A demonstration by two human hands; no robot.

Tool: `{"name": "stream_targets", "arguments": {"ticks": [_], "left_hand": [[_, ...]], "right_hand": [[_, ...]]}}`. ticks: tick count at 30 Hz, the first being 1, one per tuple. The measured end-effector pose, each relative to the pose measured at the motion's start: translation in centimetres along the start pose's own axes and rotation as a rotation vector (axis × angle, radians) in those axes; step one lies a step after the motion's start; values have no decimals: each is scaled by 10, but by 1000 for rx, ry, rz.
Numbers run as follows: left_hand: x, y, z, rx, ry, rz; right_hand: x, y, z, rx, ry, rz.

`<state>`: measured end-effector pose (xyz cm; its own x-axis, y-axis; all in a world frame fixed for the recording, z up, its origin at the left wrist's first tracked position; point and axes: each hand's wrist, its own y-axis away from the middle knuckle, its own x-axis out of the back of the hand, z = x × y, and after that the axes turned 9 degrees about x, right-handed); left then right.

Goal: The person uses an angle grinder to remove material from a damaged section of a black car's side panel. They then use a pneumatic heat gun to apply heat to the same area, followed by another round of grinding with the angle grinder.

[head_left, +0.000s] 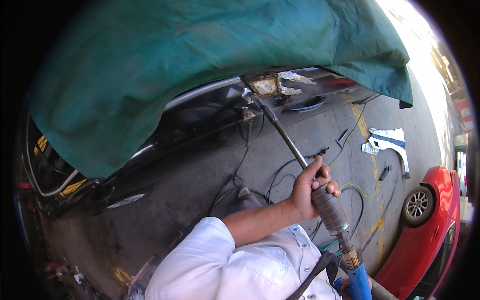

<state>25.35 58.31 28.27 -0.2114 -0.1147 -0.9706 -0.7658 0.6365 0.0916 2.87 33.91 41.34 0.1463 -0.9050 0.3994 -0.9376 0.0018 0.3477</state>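
My left hand (303, 194) is wrapped round the upper end of the taped sliding weight (330, 212) on a slide hammer (286, 134), thumb along the rod. The rod slants up and left to a black car's body (215, 102), where its tip meets the edge of a squarish, bare-metal opening (265, 86) with torn pale material beside it. At the lower edge my right hand (344, 284), mostly hidden, closes round the slide hammer's blue handle (359, 281).
A green cover (200, 45) drapes over the black car. Cables and a yellow-green hose (367, 195) cross the grey floor below. A white fender panel (390, 141) lies to the right, near a red car (425, 235). A clamp-like piece (248, 116) with a cable hangs at the black car.
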Motion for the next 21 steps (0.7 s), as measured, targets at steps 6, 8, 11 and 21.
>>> {"name": "stream_targets", "arguments": {"ticks": [6, 8, 11, 21], "left_hand": [[-5, 2, 5, -46, 11, 19], [-22, 2, 25, -93, 26, 37], [-44, -1, 57, -188, 127, 162], [7, 14, -30, 21, 72, -402]], "right_hand": [[1, -1, -5, -1, 21, -9], [-1, -2, -7, -3, 23, -4], [-2, -2, -11, -10, 2, 12], [8, 16, -17, 1, 51, 68]]}}
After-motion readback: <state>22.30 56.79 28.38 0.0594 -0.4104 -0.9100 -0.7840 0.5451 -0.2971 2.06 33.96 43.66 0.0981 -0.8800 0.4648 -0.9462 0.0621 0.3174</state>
